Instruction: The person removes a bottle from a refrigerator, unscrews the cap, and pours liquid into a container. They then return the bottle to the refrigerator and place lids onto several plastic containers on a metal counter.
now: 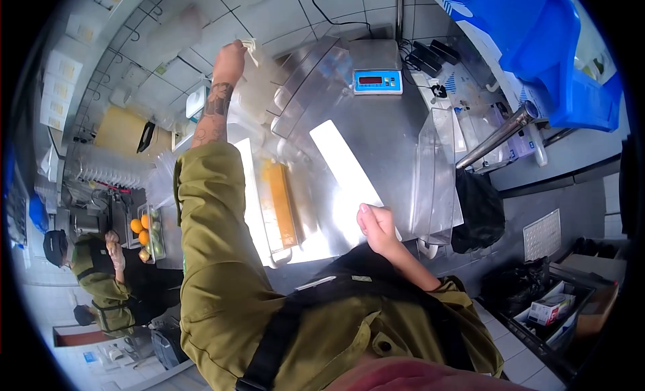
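My left hand point(229, 60) reaches far forward to the tiled wall, its fingers closed on a bunched cream-white plastic bag point(251, 50). Below it is hazy, translucent plastic point(259, 89). My right hand point(377, 224) is closed, close to my body, over the lower end of a long white strip point(339, 154) on the steel table point(390, 132). Whether anything is inside its fingers is hidden. Left of the strip lies a long orange-yellow block or container point(277, 203). A clear plastic bin point(312, 89) stands tilted beyond it.
A digital scale point(377, 75) stands at the back of the table. Another clear bin point(433, 176) is on the right, near a metal pole point(497, 136) and blue plastic point(557, 62). At left, two co-workers point(101, 277) stand by a container of oranges point(140, 226).
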Motion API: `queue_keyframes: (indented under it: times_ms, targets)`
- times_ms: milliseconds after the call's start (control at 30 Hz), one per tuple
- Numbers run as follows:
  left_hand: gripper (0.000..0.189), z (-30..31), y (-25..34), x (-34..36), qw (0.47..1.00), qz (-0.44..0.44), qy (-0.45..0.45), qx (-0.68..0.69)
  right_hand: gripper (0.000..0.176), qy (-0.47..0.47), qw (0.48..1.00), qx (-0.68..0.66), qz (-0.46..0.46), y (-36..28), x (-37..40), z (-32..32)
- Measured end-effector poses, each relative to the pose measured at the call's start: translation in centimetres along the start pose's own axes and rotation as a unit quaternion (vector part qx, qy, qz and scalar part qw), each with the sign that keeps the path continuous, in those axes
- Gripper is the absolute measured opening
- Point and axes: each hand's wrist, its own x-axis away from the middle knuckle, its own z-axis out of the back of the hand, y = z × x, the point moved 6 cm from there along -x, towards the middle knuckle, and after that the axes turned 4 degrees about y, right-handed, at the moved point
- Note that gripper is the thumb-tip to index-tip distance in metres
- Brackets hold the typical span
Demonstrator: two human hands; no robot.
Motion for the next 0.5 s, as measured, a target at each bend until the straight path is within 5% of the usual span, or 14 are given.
queue_keyframes:
  times_ms: [167, 267, 500]
  targets:
    - [0.034, -1.9, 0.7, -0.1, 0.947, 0.157, -0.279, 0.026, 0.041, 0.0, 1.0, -0.016, 0.002, 0.2, 0.1, 0.0]
    - [0.041, -1.6, 2.0, -1.0, 0.989, 0.077, -0.117, -0.05, 0.041, 0.0, 1.0, -0.008, 0.006, 0.2, 0.2, 0.2]
    - [0.037, -3.2, 2.5, -2.3, 0.98, 0.12, 0.066, -0.142, 0.04, -0.006, 0.999, 0.014, 0.031, 0.2, 0.1, 0.3]
